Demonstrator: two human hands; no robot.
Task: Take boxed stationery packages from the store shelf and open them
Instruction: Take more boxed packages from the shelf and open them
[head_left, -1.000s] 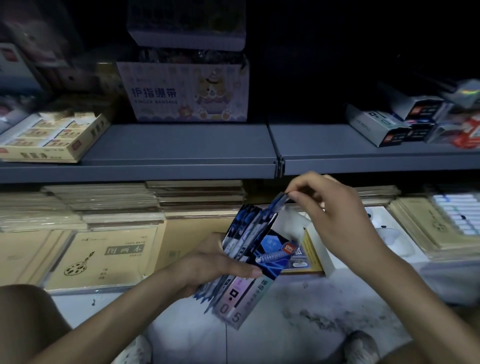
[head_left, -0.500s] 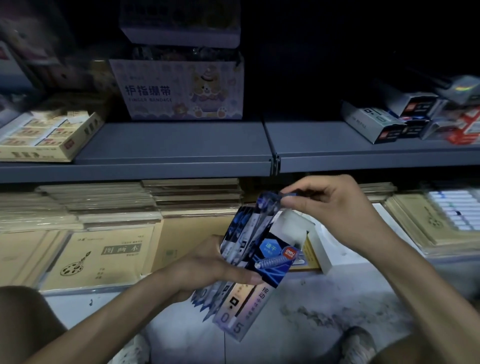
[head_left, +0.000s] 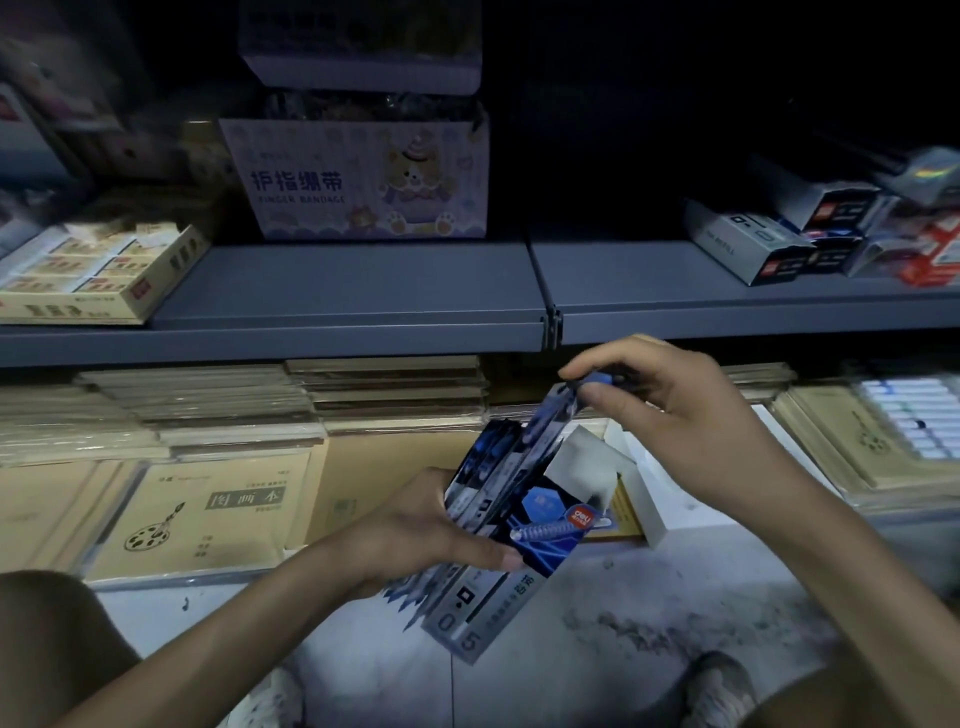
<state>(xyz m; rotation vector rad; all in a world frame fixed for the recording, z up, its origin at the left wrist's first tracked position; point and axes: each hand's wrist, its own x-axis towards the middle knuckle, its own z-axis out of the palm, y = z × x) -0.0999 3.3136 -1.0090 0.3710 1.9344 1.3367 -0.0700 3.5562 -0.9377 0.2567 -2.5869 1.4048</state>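
My left hand grips a blue and grey pen refill box with its white top flap open, together with a fan of several slim blue packets beside it. My right hand pinches the top end of one blue packet between thumb and fingers, raised a little above the others. Both hands are in front of the lower shelf, above the floor.
The grey upper shelf carries a finger bandage carton, a flat yellow box at left and dark pen boxes at right. Brown notebooks lie stacked on the lower level. A white open box sits behind my hands.
My right hand has drawn the pinched packet slightly up and to the right. My left hand keeps holding the box and the fanned packets in about the same place.
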